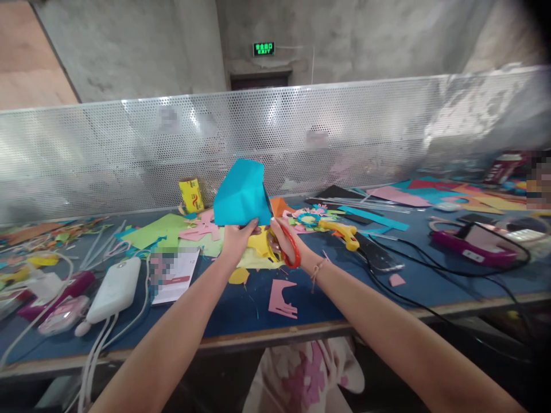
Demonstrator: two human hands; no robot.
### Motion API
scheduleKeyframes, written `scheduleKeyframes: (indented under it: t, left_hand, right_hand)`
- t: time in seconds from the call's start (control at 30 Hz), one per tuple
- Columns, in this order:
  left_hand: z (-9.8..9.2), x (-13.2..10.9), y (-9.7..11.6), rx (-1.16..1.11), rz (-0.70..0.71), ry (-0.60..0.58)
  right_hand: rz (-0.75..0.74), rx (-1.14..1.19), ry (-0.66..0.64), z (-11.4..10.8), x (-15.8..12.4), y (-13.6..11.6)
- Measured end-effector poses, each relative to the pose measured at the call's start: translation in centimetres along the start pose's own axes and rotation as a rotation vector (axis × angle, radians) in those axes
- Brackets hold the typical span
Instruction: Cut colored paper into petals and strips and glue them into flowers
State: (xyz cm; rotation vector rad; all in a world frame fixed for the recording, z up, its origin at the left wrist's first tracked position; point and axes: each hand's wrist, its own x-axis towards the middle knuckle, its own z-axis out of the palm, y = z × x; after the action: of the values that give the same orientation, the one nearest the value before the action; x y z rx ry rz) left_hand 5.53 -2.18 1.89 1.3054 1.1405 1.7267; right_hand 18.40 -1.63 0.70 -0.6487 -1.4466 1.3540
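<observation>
A sheet of bright blue paper (241, 195) is held up over the table by my left hand (238, 236), its fingers closed on the lower edge. My right hand (284, 236) grips scissors (294, 252) with red handles. Their dark blade stands upright along the paper's right edge; whether it is cutting in cannot be told. Below both hands lie yellow paper pieces (260, 245). A pink cut-out scrap (283, 298) rests near the table's front edge, with a small yellow piece (239, 276) to its left.
A yellow glue gun (342, 232) and a dark phone (381, 255) lie to the right, beside black cables. On the left are a white power bank (115, 289), a printed card (176, 275) and a purple power strip (58, 295). A perforated metal screen (275, 137) bounds the back.
</observation>
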Motion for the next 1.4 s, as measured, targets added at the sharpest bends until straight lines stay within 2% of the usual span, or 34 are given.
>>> scheduleKeyframes:
  t: [0.2, 0.37, 0.53, 0.73, 0.87, 1.07, 1.4]
  left_hand:
    - [-0.1, 0.2, 0.6, -0.254, -0.068, -0.015]
    - [-1.4, 1.6, 1.4, -0.491, -0.177, 0.077]
    - [-2.0, 2.5, 1.2, -0.430, -0.191, 0.164]
    - [-1.8, 2.4, 0.0, -0.273, -0.031, 0.078]
    - [-1.8, 2.4, -0.4, -0.170, 0.038, 0.050]
    - [-1.8, 2.4, -0.9, -0.137, 0.048, 0.002]
    - [-1.6, 2.2, -0.8, -0.094, 0.062, 0.032]
  right_hand:
    - [-0.026, -0.070, 0.036, 0.0, -0.1, -0.1]
    - [-0.009, -0.082, 0.035, 0.2, -0.3, -0.3]
    - [-0.006, -0.083, 0.018, 0.2, -0.3, 0.1]
    - [0.054, 0.000, 0.068, 0.1, -0.2, 0.0]
    - [0.083, 0.052, 0.053, -0.1, 0.0, -0.2]
    - [0.066, 0.033, 0.082, -0.3, 0.3, -0.2]
    - [0.052, 0.037, 0.095, -0.3, 0.5, 0.4]
